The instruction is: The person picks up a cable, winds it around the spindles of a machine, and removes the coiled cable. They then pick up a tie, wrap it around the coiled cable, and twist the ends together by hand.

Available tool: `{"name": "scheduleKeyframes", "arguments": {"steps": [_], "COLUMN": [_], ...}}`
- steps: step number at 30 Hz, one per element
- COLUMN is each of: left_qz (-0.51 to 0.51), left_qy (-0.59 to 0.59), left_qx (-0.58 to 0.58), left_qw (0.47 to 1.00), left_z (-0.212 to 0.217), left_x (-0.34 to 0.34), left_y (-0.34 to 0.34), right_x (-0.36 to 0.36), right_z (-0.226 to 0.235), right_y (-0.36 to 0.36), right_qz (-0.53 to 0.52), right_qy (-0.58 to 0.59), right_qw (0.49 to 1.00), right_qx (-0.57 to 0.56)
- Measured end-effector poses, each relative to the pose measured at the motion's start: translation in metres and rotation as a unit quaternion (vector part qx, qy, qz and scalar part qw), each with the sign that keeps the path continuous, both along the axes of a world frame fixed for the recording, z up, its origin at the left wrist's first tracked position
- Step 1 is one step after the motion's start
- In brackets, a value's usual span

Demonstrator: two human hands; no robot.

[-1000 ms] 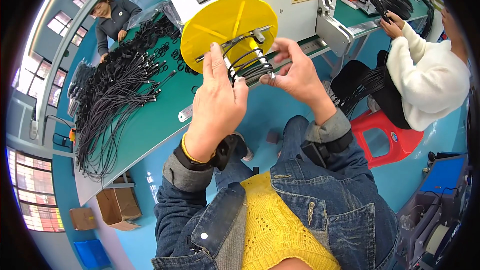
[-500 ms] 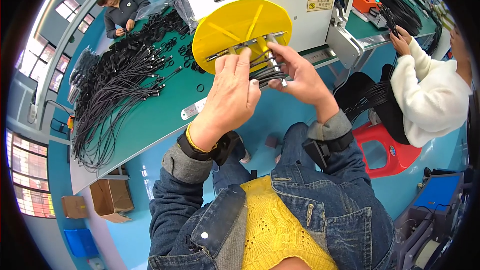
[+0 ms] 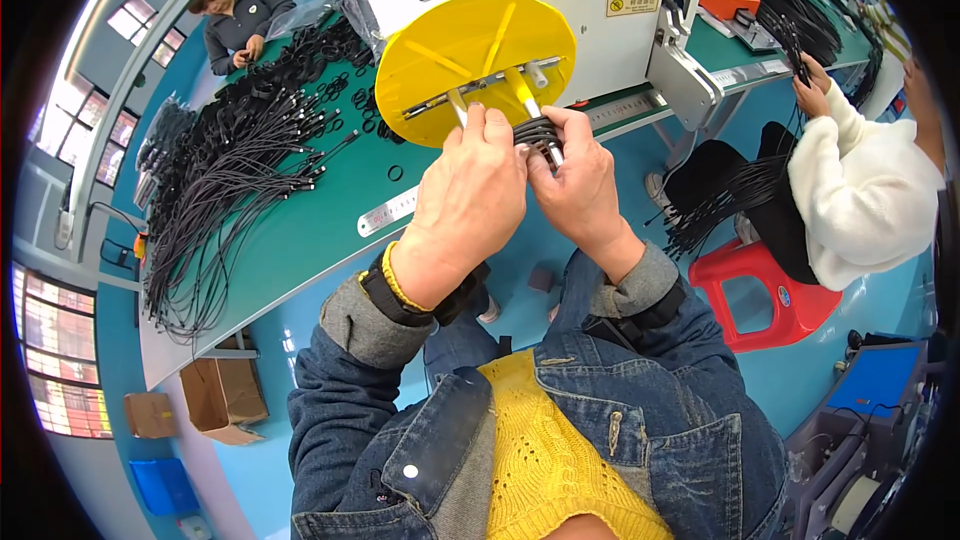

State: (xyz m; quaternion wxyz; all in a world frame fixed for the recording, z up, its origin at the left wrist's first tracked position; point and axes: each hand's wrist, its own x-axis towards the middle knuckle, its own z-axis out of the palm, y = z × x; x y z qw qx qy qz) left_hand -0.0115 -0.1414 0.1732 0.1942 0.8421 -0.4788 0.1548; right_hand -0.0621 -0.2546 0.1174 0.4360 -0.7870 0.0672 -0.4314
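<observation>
A person's right hand (image 3: 582, 185) pinches a black cable coil (image 3: 538, 133) between thumb and forefinger. The left hand (image 3: 470, 202) is just beside it, fingers bunched close together at the coil's left; its back hides whether they grip anything. Just beyond the fingers, a post (image 3: 524, 90) runs from a yellow disc (image 3: 470, 40) into the coil; the disc fronts a white machine (image 3: 625, 50). Left of the fingers, the green tabletop (image 3: 345, 175) bears heaped black cables (image 3: 240, 165) and a metal ruler (image 3: 388, 212).
</observation>
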Motion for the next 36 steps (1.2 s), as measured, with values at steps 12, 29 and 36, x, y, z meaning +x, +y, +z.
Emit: {"name": "scheduleKeyframes", "arguments": {"steps": [12,29,36], "left_qz": [0.061,0.095,0.072], "left_qy": [-0.053,-0.082,-0.049], "left_qx": [-0.015,-0.111,-0.103], "left_qw": [0.997,0.986,0.991], "left_z": [-0.013,-0.029,-0.023], "left_x": [-0.002,-0.009,-0.010], "left_y": [-0.009,-0.007,-0.007], "right_x": [-0.003,0.008,0.005], "right_z": [0.008,-0.002,-0.002], "right_y": [0.002,0.004,0.006], "right_qz": [-0.015,-0.054,-0.062], "right_qy": [0.016,-0.039,-0.036], "right_qw": [1.000,0.998,0.997], "right_qx": [0.014,-0.010,-0.020]}}
